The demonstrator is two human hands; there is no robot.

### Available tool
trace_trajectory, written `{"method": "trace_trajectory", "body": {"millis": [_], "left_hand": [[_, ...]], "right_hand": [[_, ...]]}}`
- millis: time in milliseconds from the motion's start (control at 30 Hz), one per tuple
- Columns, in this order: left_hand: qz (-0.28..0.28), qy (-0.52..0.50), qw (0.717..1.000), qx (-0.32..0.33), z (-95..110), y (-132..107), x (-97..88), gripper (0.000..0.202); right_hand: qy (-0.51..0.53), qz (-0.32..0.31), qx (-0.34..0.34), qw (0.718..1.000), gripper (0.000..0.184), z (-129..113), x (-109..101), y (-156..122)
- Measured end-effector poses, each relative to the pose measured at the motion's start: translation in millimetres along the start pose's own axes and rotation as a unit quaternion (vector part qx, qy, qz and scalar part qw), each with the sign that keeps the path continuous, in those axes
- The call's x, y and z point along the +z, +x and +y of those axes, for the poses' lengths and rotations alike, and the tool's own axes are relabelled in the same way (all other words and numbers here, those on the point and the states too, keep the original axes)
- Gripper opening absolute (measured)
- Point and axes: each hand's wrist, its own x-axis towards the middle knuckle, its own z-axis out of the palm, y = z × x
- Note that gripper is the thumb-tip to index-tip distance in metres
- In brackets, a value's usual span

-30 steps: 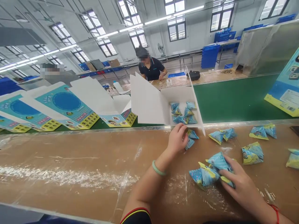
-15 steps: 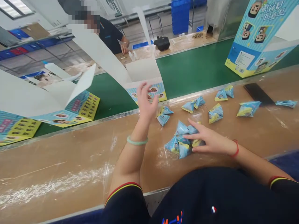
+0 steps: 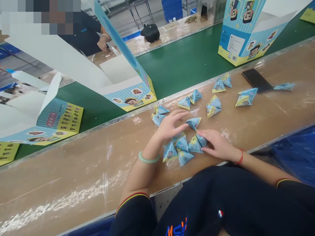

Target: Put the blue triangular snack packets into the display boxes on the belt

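Several small blue and yellow triangular packets (image 3: 183, 149) lie in a cluster on the brown worktop (image 3: 73, 170) right in front of me. My left hand (image 3: 171, 124), fingers spread, rests on the left side of the cluster and touches the packets. My right hand (image 3: 216, 144) lies flat against the cluster's right side, fingers stretched out over a packet. Just beyond my hands lies one more packet (image 3: 194, 123). Past the worktop's edge an open printed carton (image 3: 128, 88) with white flaps stands on the green conveyor belt (image 3: 187, 62).
More loose packets (image 3: 214, 106) lie scattered to the right, near a black phone (image 3: 257, 80). Another printed carton (image 3: 246, 29) stands on the belt at the right, others at the left (image 3: 41, 124). A co-worker in a dark shirt (image 3: 83, 32) works across the belt.
My left hand came down from the open carton onto the packet cluster. My right hand stayed on the cluster. The view tilted down and the cartons moved along the belt.
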Motion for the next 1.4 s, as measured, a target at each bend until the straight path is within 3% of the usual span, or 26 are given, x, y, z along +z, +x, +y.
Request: {"method": "trace_trajectory", "body": {"millis": [100,167,300,367,467,500,600,733,900,967,1200,1300,1400], "left_hand": [[-0.058,0.008,0.996,0.062,3.2,19.6,8.3,0.049],[-0.107,-0.003,0.992,0.071,2.8,25.7,15.0,0.042],[-0.154,-0.022,0.986,0.059,-0.5,18.8,13.9,0.023],[-0.168,-0.024,0.985,0.043,-2.8,11.1,6.5,0.025],[-0.178,-0.030,0.984,0.003,-6.5,2.7,-4.4,0.026],[-0.176,-0.033,0.984,-0.009,-7.7,1.6,-6.6,0.027],[-0.164,-0.031,0.985,-0.033,-10.0,3.2,-8.4,0.028],[-0.156,-0.012,0.987,-0.030,-9.9,9.3,-6.0,0.026],[-0.154,-0.003,0.987,-0.041,-10.4,11.8,-4.7,0.037],[-0.157,-0.006,0.986,-0.059,-12.5,12.1,-4.5,0.045],[-0.169,0.007,0.980,-0.103,-17.3,17.0,-6.9,0.058],[-0.177,0.021,0.979,-0.098,-13.4,21.3,-5.4,0.055],[-0.178,0.032,0.979,-0.095,-8.8,26.3,-2.3,0.052]], "right_hand": [[-0.015,0.036,0.026,0.999,0.053,-4.6,6.4,0.4],[-0.049,0.047,0.057,0.996,0.042,-1.9,2.8,-1.4],[-0.083,0.056,0.092,0.991,0.030,3.0,-18.6,-12.5],[-0.075,0.120,0.070,0.987,0.031,-2.4,-33.0,-17.9],[-0.085,0.271,0.010,0.959,0.042,-19.0,-54.5,-21.0],[-0.094,0.294,-0.010,0.951,0.044,-24.6,-60.9,-21.0],[-0.132,0.316,-0.034,0.939,0.043,-34.8,-76.9,-21.9],[-0.187,0.356,-0.014,0.915,0.038,-32.2,-91.8,-30.1],[-0.198,0.323,0.008,0.925,0.034,-15.2,-96.0,-41.6],[-0.188,0.282,0.035,0.940,0.032,-2.3,-91.5,-45.6],[-0.227,0.189,0.123,0.947,0.028,46.7,-76.9,-58.4],[-0.253,0.163,0.142,0.943,0.040,45.1,-83.7,-58.9],[-0.251,0.231,0.098,0.935,0.051,21.6,-86.2,-47.4]]}}
